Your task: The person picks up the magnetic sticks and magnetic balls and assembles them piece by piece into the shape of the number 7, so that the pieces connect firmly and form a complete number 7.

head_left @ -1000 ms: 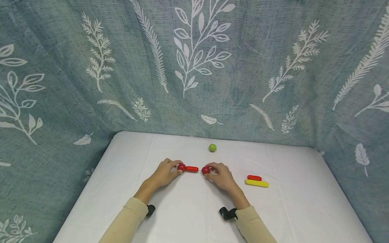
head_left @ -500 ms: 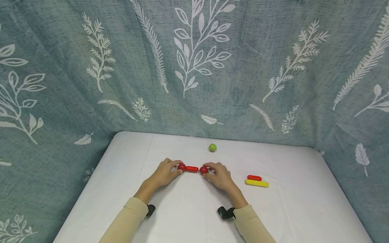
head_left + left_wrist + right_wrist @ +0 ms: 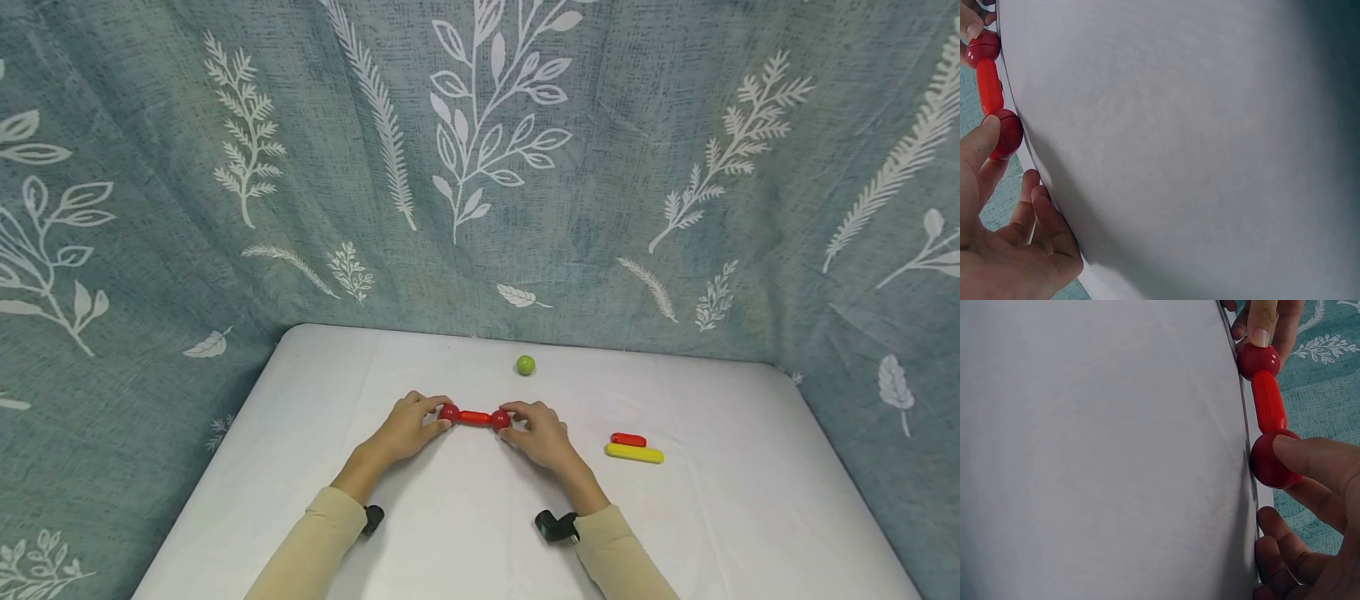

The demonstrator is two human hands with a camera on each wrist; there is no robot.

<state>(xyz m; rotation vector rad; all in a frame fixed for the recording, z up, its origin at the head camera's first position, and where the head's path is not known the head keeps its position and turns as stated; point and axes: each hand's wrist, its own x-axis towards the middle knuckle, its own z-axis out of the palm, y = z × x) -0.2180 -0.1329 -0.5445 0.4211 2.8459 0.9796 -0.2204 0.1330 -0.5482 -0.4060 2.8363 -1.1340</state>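
My left hand [image 3: 405,427] pinches a dark red ball [image 3: 449,413] between thumb and forefinger, low over the white table. A second dark red ball [image 3: 500,420] is pinched the same way by my right hand [image 3: 543,435]. Between the two balls lies a short bright red rod [image 3: 475,418], its ends against both of them, so the three form a line. In the right wrist view, the thumb presses on the near ball [image 3: 1272,459] and the rod [image 3: 1268,402] runs away from it to the far ball. The left wrist view shows the same red rod [image 3: 989,86] from the other side.
Behind the hands sits a green ball [image 3: 526,365] near the back of the white table [image 3: 712,517]. To the right, a short red rod [image 3: 628,439] lies beside a longer yellow rod [image 3: 634,452]. A patterned green-blue cloth [image 3: 600,208] hangs behind.
My right hand has moved a little left with its ball, closing the gap to the rod's right end. The left hand and its ball have stayed almost still.
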